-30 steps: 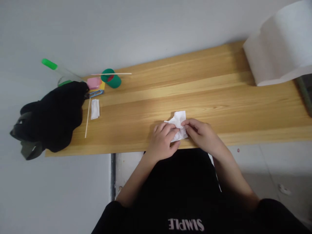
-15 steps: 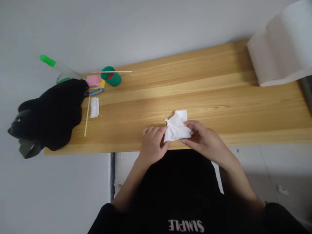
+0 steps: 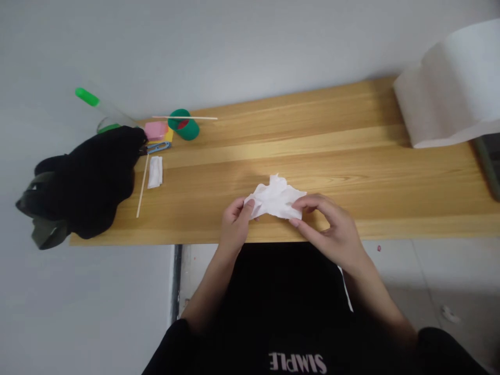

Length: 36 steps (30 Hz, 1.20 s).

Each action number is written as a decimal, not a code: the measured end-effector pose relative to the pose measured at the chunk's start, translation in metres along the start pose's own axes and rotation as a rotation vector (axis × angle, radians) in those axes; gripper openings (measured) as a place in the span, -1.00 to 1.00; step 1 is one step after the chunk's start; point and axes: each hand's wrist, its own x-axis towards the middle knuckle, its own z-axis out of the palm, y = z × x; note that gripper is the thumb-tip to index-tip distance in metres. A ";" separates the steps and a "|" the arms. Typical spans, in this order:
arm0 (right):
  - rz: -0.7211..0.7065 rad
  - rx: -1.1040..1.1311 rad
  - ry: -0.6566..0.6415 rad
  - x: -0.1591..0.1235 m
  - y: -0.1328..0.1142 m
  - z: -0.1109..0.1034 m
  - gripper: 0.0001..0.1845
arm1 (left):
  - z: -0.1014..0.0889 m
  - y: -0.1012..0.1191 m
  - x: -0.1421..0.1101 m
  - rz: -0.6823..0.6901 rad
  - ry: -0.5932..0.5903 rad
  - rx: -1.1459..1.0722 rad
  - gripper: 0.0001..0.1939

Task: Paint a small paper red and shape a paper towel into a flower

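Note:
A crumpled white tissue point(image 3: 276, 197) is spread between my two hands near the front edge of the wooden table point(image 3: 234, 151). My left hand point(image 3: 235, 221) pinches its left end, thumb on top and fingers mostly hidden underneath. At the right end, my right hand point(image 3: 328, 224) holds the tissue's edge between thumb and fingertips. The middle of the tissue bunches up in soft folds, with one corner pointing away from me.
To the left lie a black cloth bundle point(image 3: 97, 182), a folded white tissue point(image 3: 155, 172), thin sticks point(image 3: 142, 187), a blue-handled cutter point(image 3: 159, 147), a pink block point(image 3: 155, 130) and a green cup point(image 3: 187, 127). A large white roll point(image 3: 441, 99) stands at the back right.
The tissue has been opened wider and now stretches between both hands. My left hand has shifted slightly left and turned, its thumb now on top of the tissue's left end.

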 end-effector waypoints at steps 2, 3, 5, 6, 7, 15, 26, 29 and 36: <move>-0.034 -0.021 0.010 0.000 -0.005 -0.001 -0.88 | -0.001 0.003 -0.001 -0.013 -0.055 -0.033 -0.77; -0.050 -0.022 0.027 0.000 -0.008 -0.002 -0.88 | -0.002 0.004 -0.002 -0.025 -0.084 -0.046 -0.76; -0.075 -0.016 0.058 -0.001 -0.013 -0.004 -0.90 | -0.003 0.005 -0.003 -0.064 -0.142 -0.073 -0.73; -0.090 -0.012 0.067 -0.001 -0.015 -0.004 -0.89 | -0.003 0.005 -0.003 -0.085 -0.170 -0.085 -0.72; -0.107 -0.012 0.068 -0.002 -0.017 -0.005 -0.88 | -0.003 0.006 -0.003 -0.103 -0.194 -0.096 -0.72; -0.228 -0.138 -0.066 0.004 -0.017 0.005 -0.81 | -0.001 0.006 -0.005 -0.138 -0.303 -0.195 -0.74; -0.135 -0.095 -0.116 0.003 -0.016 0.006 -0.85 | -0.005 0.007 -0.008 -0.184 -0.341 -0.323 -0.73; -0.143 -0.061 -0.123 0.003 -0.018 0.007 -0.85 | -0.004 0.009 -0.010 -0.117 -0.343 -0.278 -0.76; -0.082 0.037 -0.138 0.002 -0.022 0.007 -0.84 | 0.001 0.015 -0.017 0.041 -0.319 -0.128 -0.80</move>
